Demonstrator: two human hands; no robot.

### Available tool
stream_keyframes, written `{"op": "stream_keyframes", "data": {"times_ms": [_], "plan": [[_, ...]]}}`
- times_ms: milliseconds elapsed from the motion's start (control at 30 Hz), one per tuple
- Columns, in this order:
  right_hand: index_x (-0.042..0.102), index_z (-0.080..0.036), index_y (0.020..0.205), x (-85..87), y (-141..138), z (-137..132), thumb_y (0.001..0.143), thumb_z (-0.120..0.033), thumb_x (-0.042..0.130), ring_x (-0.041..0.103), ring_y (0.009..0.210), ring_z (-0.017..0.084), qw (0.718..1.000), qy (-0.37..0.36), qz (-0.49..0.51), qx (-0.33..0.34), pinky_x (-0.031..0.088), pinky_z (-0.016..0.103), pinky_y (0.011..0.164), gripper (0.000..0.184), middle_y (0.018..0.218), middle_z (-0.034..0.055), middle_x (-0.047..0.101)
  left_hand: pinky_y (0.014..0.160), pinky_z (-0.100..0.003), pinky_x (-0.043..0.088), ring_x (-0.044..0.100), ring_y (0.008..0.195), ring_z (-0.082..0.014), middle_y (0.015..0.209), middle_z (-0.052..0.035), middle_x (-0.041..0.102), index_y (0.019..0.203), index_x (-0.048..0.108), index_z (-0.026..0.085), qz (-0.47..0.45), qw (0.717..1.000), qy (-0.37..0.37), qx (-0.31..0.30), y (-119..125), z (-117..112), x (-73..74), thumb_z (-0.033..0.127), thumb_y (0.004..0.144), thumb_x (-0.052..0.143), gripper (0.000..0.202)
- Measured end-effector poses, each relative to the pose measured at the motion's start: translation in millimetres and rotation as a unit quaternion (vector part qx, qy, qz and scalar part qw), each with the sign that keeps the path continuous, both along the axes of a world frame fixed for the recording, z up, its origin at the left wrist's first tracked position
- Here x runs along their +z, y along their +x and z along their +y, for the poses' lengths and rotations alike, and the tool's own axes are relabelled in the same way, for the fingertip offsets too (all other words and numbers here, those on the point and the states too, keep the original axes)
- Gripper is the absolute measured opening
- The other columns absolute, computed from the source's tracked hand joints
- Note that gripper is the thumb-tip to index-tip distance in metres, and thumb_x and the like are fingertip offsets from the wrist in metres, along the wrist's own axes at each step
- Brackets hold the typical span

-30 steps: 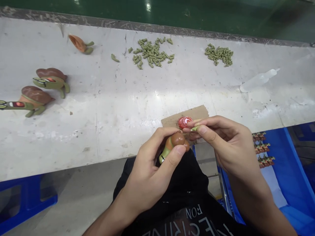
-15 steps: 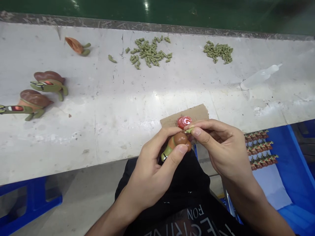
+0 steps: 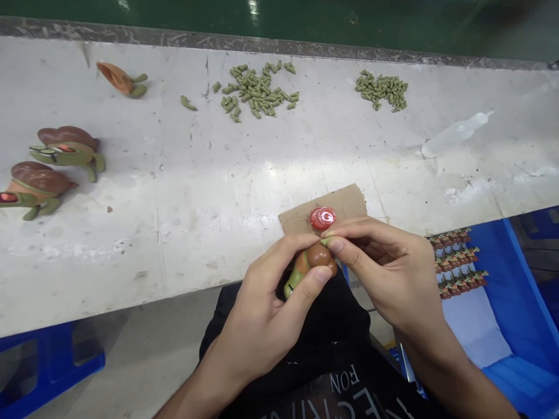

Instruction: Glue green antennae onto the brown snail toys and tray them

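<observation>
My left hand grips a small brown and green toy figure just off the front edge of the white table. With thumb and forefinger, my right hand pinches a small green piece against the top of the figure. A red cap lies on a scrap of cardboard directly behind my fingers.
Two piles of green pieces lie at the back. Two finished figures rest at the left, an orange shell part behind them. A clear squeeze bottle lies at right. A blue bin holds rows of figures.
My right hand has brought the green piece down and left onto the figure's top. The view has drifted a little to the right.
</observation>
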State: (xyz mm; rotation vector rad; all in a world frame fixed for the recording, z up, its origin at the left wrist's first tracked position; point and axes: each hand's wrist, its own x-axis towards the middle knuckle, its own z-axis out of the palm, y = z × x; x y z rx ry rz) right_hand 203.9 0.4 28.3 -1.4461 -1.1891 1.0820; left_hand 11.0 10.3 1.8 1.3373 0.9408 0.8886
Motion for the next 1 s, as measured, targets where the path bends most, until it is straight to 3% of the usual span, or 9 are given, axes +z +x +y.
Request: {"op": "stream_keyframes", "data": {"times_ms": [233, 333, 400, 467, 533, 600, 700, 833, 1000], "plan": [[0.093, -0.031, 0.103, 17.2, -4.9, 3.0, 0.103, -0.016, 0.09, 0.088, 0.102, 0.019, 0.998, 0.043, -0.019, 0.032, 0.074, 0.029, 0.094, 0.015, 0.105, -0.001, 0.092, 0.092, -0.023, 0.06, 0.075, 0.1, -0.015, 0.115, 0.0041, 0.079, 0.139, 0.074, 0.041, 0.029, 0.997, 0.076, -0.008, -10.8, -1.1, 4.0, 0.025, 0.118, 0.073, 0.027], [0.094, -0.029, 0.105, 24.2, 2.9, 19.2, 0.102, -0.02, 0.092, 0.089, 0.11, 0.023, 0.994, 0.071, -0.021, 0.083, 0.074, 0.033, 0.096, 0.01, 0.113, 0.0026, 0.092, 0.092, -0.025, 0.061, 0.079, 0.103, -0.0179, 0.115, 0.003, 0.082, 0.136, 0.077, 0.041, 0.039, 0.998, 0.03, 0.029, -11.9, -0.9, 7.3, 0.033, 0.12, 0.071, 0.019], [0.094, -0.027, 0.113, 25.0, 16.3, 44.5, 0.104, -0.028, 0.093, 0.088, 0.107, 0.025, 0.991, 0.09, -0.075, 0.069, 0.075, 0.036, 0.09, 0.009, 0.117, 0.0056, 0.091, 0.089, -0.027, 0.061, 0.077, 0.097, -0.0196, 0.107, 0.0011, 0.081, 0.129, 0.08, 0.036, 0.029, 0.996, -0.026, 0.078, -10.6, -0.7, 8.6, 0.045, 0.12, 0.071, 0.015], [0.093, -0.025, 0.123, 19.9, 35.3, 82.6, 0.108, -0.033, 0.088, 0.087, 0.099, 0.026, 0.976, 0.099, -0.195, -0.018, 0.074, 0.04, 0.088, 0.018, 0.118, 0.0081, 0.09, 0.085, -0.029, 0.059, 0.072, 0.091, -0.0209, 0.099, -0.0006, 0.077, 0.121, 0.08, 0.031, 0.011, 0.989, -0.074, 0.124, -9.2, 0.0, 8.8, 0.056, 0.118, 0.072, 0.026], [0.09, -0.02, 0.13, 8.8, 56.7, 127.7, 0.11, -0.026, 0.078, 0.085, 0.099, 0.027, 0.932, 0.057, -0.335, -0.127, 0.072, 0.045, 0.095, 0.024, 0.132, 0.0125, 0.087, 0.082, -0.031, 0.056, 0.068, 0.088, -0.0215, 0.096, -0.0013, 0.073, 0.118, 0.08, 0.029, -0.009, 0.984, -0.099, 0.149, -9.0, 0.5, 7.6, 0.061, 0.116, 0.073, 0.033], [0.087, -0.009, 0.13, -5.5, 76.3, 169.4, 0.105, -0.014, 0.072, 0.084, 0.105, 0.033, 0.909, 0.032, -0.376, -0.173, 0.065, 0.056, 0.112, 0.03, 0.141, 0.0241, 0.081, 0.08, -0.032, 0.053, 0.067, 0.087, -0.0218, 0.095, -0.0015, 0.071, 0.119, 0.08, 0.028, -0.023, 0.981, -0.11, 0.16, -10.3, 0.1, 5.7, 0.063, 0.115, 0.074, 0.036], [0.086, -0.005, 0.127, -24.5, 95.2, 209.6, 0.101, -0.017, 0.073, 0.079, 0.118, 0.042, 0.893, 0.019, -0.402, -0.2, 0.058, 0.06, 0.119, 0.032, 0.138, 0.0299, 0.079, 0.08, -0.033, 0.052, 0.066, 0.087, -0.0219, 0.093, -0.0014, 0.069, 0.118, 0.079, 0.028, -0.025, 0.98, -0.113, 0.162, -13.3, -2.6, 3.0, 0.065, 0.114, 0.075, 0.038], [0.089, -0.012, 0.11, -36.9, 102.8, 225.4, 0.1, -0.019, 0.072, 0.079, 0.115, 0.042, 0.889, 0.008, -0.415, -0.193, 0.059, 0.056, 0.114, 0.02, 0.118, 0.0236, 0.085, 0.08, -0.032, 0.054, 0.064, 0.086, -0.0216, 0.091, -0.0011, 0.068, 0.115, 0.079, 0.029, -0.025, 0.979, -0.118, 0.162, -13.8, -5.4, 2.2, 0.067, 0.112, 0.076, 0.039], [0.086, -0.019, 0.09, -33.7, 103.4, 221.0, 0.093, -0.009, 0.069, 0.081, 0.11, 0.039, 0.899, 0.016, -0.401, -0.175, 0.061, 0.052, 0.108, 0.019, 0.099, 0.0156, 0.087, 0.081, -0.031, 0.054, 0.063, 0.085, -0.0206, 0.092, -0.0006, 0.068, 0.113, 0.079, 0.029, -0.031, 0.98, -0.117, 0.16, -12.8, -4.2, 2.0, 0.067, 0.112, 0.077, 0.038]]}}
